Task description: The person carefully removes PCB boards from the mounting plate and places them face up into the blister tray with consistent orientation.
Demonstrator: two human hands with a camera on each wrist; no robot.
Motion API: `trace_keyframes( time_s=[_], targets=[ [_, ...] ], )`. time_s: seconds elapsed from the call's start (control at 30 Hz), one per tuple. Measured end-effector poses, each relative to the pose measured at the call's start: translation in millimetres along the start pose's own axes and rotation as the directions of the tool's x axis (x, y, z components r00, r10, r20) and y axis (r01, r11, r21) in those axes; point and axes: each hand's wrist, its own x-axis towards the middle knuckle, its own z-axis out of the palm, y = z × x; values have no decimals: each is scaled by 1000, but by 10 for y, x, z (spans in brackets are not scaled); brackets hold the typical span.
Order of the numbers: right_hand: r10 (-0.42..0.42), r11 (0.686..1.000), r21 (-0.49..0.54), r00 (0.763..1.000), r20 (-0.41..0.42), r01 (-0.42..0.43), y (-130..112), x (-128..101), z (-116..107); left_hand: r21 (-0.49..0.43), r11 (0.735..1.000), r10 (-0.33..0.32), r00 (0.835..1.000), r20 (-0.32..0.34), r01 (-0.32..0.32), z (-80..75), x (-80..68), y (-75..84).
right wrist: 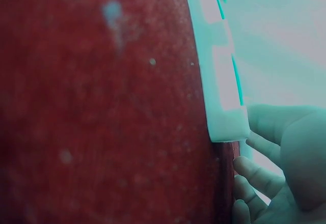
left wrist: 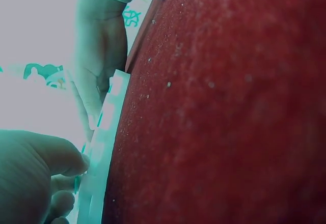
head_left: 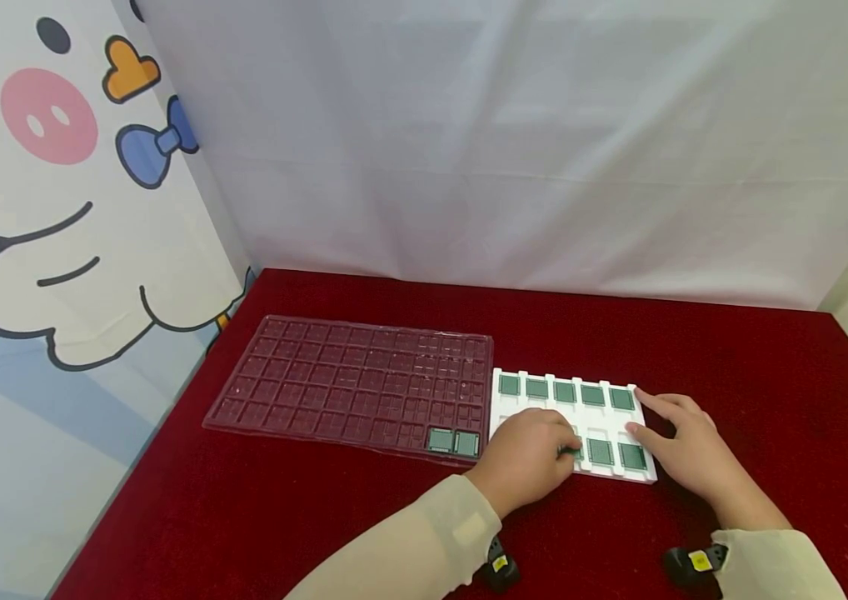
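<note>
Both hands rest on a white tray [head_left: 508, 408] near the middle of the desk [head_left: 731, 375]. The left hand [head_left: 525, 458] curls over the tray's near left part, fingertips pinching a green chip [head_left: 572, 452] at the near row. The right hand [head_left: 686, 446] lies with relaxed, straight fingers against the tray's right edge, holding nothing.

Five green chips fill the tray's far row [head_left: 565, 392]; two more [head_left: 616, 454] sit in the near row to the right of the pinched one. Left of it lies a clear compartment tray [head_left: 334, 375], with two chips [head_left: 453, 442] in its near right corner.

Red cloth covers the desk; a white curtain [head_left: 506, 150] hangs behind, and a cartoon print [head_left: 42, 208] on the left.

Both wrist views are tinted and blurred, showing only tray edges and fingers; the left hand hides the tray's near left pockets.
</note>
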Motion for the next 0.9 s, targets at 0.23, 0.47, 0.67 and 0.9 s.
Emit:
trace_keyframes(
  time_s=[0.23, 0.47, 0.67, 0.9],
  targets=[
    [-4, 1000, -7, 1000, -3, 4, 4, -3, 4, 3, 1000, 17, 999, -28, -16, -18, -18, -1],
    [-7, 1000, -21, 1000, -6, 7, -3, -6, 6, 27, 999, 41, 998, -55, -39, -53, -72, -17],
    [-7, 1000, -19, 1000, -5, 7, -3, -2, 7, 28, 997, 67, 996, -58, -65, -75, -119, -58],
    [2, 1000, -26, 1000, -4, -2, -8, 4, 2, 35, 997, 72, 996, -58, -70, -114, -163, -91]
  ],
)
